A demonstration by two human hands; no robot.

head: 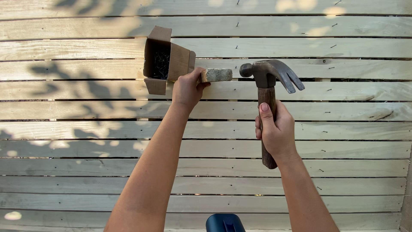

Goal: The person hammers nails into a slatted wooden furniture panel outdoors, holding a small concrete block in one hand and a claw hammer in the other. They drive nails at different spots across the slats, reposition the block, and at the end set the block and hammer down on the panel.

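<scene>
My right hand (277,131) grips the wooden handle of a claw hammer (269,77), thumb up along the shaft. The dark metal head sits level, its face turned left toward a small weathered wood block (216,75). One end of that block is held by my left hand (188,89), which keeps it lying across a slat of the pale wooden slatted panel (86,111). The hammer face is a short gap from the block's free end. An open cardboard box of dark nails (165,60) lies just left of my left hand.
The slatted panel fills the view, with narrow gaps between boards and several nails showing along its right side. Leaf shadows fall over the left half. A dark blue rounded object (224,223) pokes in at the bottom edge.
</scene>
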